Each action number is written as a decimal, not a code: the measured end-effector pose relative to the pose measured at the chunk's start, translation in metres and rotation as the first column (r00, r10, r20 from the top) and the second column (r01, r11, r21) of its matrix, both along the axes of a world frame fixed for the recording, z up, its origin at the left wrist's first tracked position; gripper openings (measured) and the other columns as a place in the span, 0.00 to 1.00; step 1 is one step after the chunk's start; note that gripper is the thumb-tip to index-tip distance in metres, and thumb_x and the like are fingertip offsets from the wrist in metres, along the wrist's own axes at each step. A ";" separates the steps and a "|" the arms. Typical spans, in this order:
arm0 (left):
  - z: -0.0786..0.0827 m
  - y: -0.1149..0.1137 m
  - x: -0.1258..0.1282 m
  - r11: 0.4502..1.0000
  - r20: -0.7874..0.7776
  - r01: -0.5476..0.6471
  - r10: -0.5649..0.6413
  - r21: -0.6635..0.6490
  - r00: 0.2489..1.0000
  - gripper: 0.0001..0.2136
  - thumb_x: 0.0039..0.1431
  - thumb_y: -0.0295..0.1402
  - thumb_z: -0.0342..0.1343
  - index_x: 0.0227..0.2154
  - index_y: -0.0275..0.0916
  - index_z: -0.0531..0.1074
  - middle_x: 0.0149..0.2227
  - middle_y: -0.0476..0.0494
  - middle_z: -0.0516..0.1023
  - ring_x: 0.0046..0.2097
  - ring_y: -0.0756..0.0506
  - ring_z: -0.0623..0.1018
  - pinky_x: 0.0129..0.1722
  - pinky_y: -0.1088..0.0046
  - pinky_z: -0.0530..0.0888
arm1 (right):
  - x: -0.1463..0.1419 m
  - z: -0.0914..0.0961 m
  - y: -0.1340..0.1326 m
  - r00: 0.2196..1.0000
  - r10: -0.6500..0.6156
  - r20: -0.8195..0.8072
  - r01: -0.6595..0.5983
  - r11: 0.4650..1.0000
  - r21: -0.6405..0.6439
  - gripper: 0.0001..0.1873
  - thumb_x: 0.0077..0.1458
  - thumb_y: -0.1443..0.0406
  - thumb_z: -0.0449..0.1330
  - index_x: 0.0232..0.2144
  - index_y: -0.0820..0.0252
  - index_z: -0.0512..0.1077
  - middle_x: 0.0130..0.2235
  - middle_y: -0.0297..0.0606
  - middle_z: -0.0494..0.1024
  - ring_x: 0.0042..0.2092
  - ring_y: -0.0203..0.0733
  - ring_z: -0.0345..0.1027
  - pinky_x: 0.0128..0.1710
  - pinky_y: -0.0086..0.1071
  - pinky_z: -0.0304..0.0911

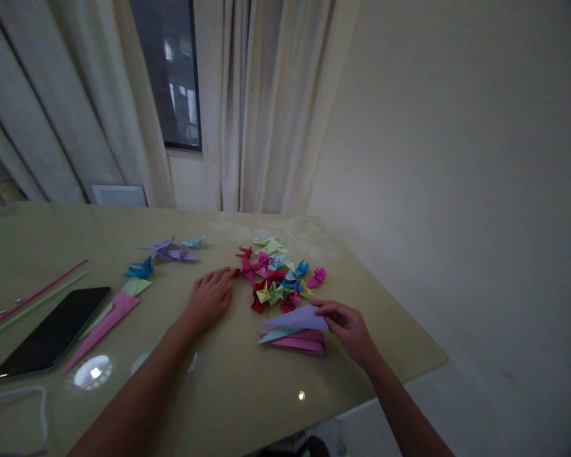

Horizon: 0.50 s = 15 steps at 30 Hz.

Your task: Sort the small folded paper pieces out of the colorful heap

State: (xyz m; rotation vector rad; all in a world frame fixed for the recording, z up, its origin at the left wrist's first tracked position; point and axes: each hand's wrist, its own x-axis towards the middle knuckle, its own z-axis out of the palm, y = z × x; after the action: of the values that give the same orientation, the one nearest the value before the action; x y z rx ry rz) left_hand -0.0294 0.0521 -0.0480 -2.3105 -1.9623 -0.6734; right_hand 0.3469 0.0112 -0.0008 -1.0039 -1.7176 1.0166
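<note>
My left hand (210, 298) lies flat on the table, fingers stretched toward a pile of small folded paper figures (278, 279) in red, pink, blue, green and yellow. My right hand (347, 325) pinches the edge of a lavender folded paper (299, 317). That paper tops a small stack of folded sheets (297, 339) in teal and pink, just right of the table's middle.
A dark phone (52, 333) lies at the left, beside pink and green straws (33, 298) and a long pink folded paper (107, 320). Purple and blue paper cranes (164, 254) sit further back. The table edge (400, 381) runs close on the right; curtains and a window stand behind.
</note>
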 end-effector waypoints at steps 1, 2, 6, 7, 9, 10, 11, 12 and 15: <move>-0.001 0.000 -0.001 1.000 0.012 0.007 -0.008 0.010 1.000 0.26 0.70 0.35 0.45 0.69 0.43 0.64 0.68 0.35 0.70 0.64 0.33 0.72 0.63 0.49 0.67 | -0.001 0.001 -0.001 1.000 0.010 -0.013 -0.010 1.000 -0.023 0.10 0.59 0.57 0.67 0.37 0.56 0.83 0.52 0.49 0.84 0.53 0.52 0.80 0.52 0.42 0.75; -0.002 0.000 -0.001 1.000 0.025 0.016 -0.016 0.019 1.000 0.26 0.70 0.35 0.45 0.69 0.42 0.64 0.68 0.35 0.71 0.63 0.34 0.73 0.62 0.50 0.68 | -0.002 0.002 -0.001 1.000 0.022 -0.016 -0.023 0.999 -0.045 0.11 0.59 0.56 0.68 0.37 0.57 0.83 0.52 0.49 0.84 0.53 0.52 0.80 0.53 0.43 0.75; -0.006 0.003 -0.004 0.996 0.106 0.071 -0.077 0.063 0.991 0.24 0.69 0.34 0.46 0.65 0.39 0.67 0.63 0.33 0.74 0.60 0.37 0.76 0.61 0.54 0.72 | -0.005 0.005 -0.003 1.000 0.010 -0.028 -0.012 0.997 -0.077 0.16 0.57 0.52 0.70 0.36 0.58 0.82 0.47 0.48 0.85 0.48 0.50 0.80 0.49 0.40 0.75; -0.007 0.004 -0.004 0.993 0.135 0.090 -0.100 0.081 0.986 0.23 0.69 0.34 0.46 0.64 0.38 0.68 0.62 0.32 0.74 0.59 0.37 0.77 0.61 0.55 0.73 | -0.006 0.006 -0.003 0.999 -0.028 -0.037 0.026 0.997 -0.071 0.16 0.57 0.51 0.70 0.36 0.58 0.82 0.43 0.46 0.85 0.44 0.48 0.80 0.44 0.37 0.75; -0.008 0.006 -0.006 0.987 0.194 0.114 -0.135 0.114 0.972 0.20 0.68 0.33 0.45 0.59 0.37 0.70 0.58 0.32 0.76 0.57 0.39 0.78 0.61 0.59 0.74 | -0.007 0.008 -0.004 0.993 -0.113 -0.038 0.110 0.991 -0.070 0.17 0.57 0.51 0.70 0.35 0.58 0.80 0.34 0.40 0.83 0.34 0.42 0.76 0.35 0.32 0.71; -0.008 0.006 -0.007 0.985 0.220 0.118 -0.143 0.123 0.965 0.19 0.68 0.32 0.46 0.58 0.37 0.71 0.56 0.33 0.76 0.56 0.39 0.79 0.60 0.60 0.75 | -0.008 0.009 -0.003 0.990 -0.141 -0.025 0.139 0.987 -0.083 0.17 0.56 0.50 0.70 0.34 0.59 0.80 0.31 0.37 0.81 0.31 0.40 0.73 0.32 0.31 0.69; -0.008 0.006 -0.008 0.985 0.241 0.114 -0.142 0.125 0.960 0.18 0.68 0.32 0.46 0.56 0.38 0.72 0.55 0.34 0.76 0.55 0.39 0.79 0.58 0.61 0.76 | -0.009 0.009 -0.003 0.988 -0.151 -0.004 0.150 0.983 -0.105 0.18 0.55 0.50 0.70 0.33 0.59 0.79 0.29 0.36 0.79 0.29 0.39 0.71 0.30 0.30 0.67; -0.007 0.005 -0.009 0.986 0.257 0.108 -0.137 0.124 0.957 0.17 0.67 0.32 0.46 0.54 0.39 0.72 0.54 0.35 0.77 0.53 0.40 0.80 0.57 0.62 0.77 | -0.010 0.009 -0.003 0.989 -0.146 0.021 0.148 0.980 -0.136 0.19 0.53 0.50 0.71 0.32 0.59 0.78 0.28 0.35 0.78 0.28 0.38 0.70 0.29 0.30 0.65; -0.002 0.002 -0.010 0.989 0.290 0.099 -0.128 0.112 0.949 0.14 0.66 0.32 0.47 0.49 0.41 0.75 0.51 0.38 0.78 0.50 0.40 0.81 0.53 0.64 0.78 | -0.013 0.007 -0.002 0.990 -0.115 0.076 0.130 0.962 -0.241 0.22 0.49 0.49 0.73 0.33 0.61 0.77 0.27 0.35 0.78 0.27 0.39 0.70 0.29 0.31 0.65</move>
State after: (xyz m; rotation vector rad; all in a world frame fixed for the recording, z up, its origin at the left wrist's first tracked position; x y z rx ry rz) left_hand -0.0396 0.0540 -0.0502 -2.3953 -1.8619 -1.1600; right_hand 0.3344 0.0088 0.0058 -1.2956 -1.5818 1.1464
